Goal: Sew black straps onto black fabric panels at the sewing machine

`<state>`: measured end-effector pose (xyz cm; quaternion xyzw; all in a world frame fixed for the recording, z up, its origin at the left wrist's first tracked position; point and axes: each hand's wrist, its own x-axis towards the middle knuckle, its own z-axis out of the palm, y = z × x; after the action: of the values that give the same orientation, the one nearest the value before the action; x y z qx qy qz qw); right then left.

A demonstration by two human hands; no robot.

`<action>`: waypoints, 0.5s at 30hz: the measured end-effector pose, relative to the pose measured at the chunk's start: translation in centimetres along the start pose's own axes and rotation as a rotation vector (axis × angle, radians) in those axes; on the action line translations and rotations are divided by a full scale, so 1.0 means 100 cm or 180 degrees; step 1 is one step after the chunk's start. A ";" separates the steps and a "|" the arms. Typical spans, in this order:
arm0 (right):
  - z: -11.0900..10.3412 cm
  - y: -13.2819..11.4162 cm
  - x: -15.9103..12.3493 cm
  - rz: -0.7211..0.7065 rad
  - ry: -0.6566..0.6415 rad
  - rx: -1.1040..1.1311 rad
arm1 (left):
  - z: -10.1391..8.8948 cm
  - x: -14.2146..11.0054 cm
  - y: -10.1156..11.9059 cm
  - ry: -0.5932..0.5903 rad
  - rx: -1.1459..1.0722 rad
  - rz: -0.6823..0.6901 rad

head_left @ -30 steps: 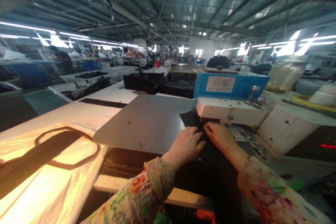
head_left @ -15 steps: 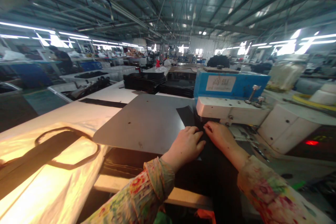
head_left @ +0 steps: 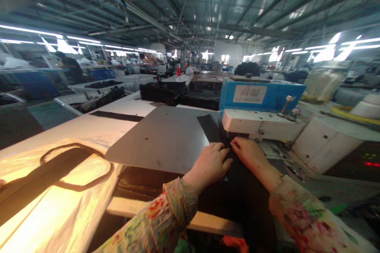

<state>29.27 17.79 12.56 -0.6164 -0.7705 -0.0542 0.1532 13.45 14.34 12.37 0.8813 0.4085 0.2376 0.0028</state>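
Observation:
A black fabric piece (head_left: 212, 128) lies on the grey machine plate (head_left: 166, 138) and runs under the head of a white sewing machine (head_left: 261, 124) with a blue box on top. My left hand (head_left: 210, 164) rests flat on the fabric, fingers together and pointing right. My right hand (head_left: 249, 154) presses on the same fabric just in front of the machine head, fingertips touching those of the left. More black fabric (head_left: 252, 205) hangs down toward me between my patterned sleeves.
A white table (head_left: 89, 126) extends left, with a black strap loop (head_left: 59, 170) on a brightly lit bag. Stacks of black pieces (head_left: 163, 93) sit beyond the plate. Bins and other workstations fill the hall; a person stands far left.
The black fabric's far end has slid further out past the machine head across the grey plate. My hands have stayed almost in place.

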 end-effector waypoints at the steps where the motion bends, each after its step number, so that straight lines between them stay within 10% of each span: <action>1: 0.000 0.000 0.000 0.0010 -0.0005 -0.0003 | 0.000 0.000 0.000 0.0007 -0.0001 0.0000; 15: 0.003 0.002 0.000 -0.0031 0.0044 -0.0007 | -0.001 -0.001 0.000 0.0034 0.0002 0.0013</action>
<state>29.41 17.95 12.27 -0.6124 -0.7723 -0.0600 0.1576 13.39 14.26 12.43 0.8808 0.4069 0.2422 -0.0001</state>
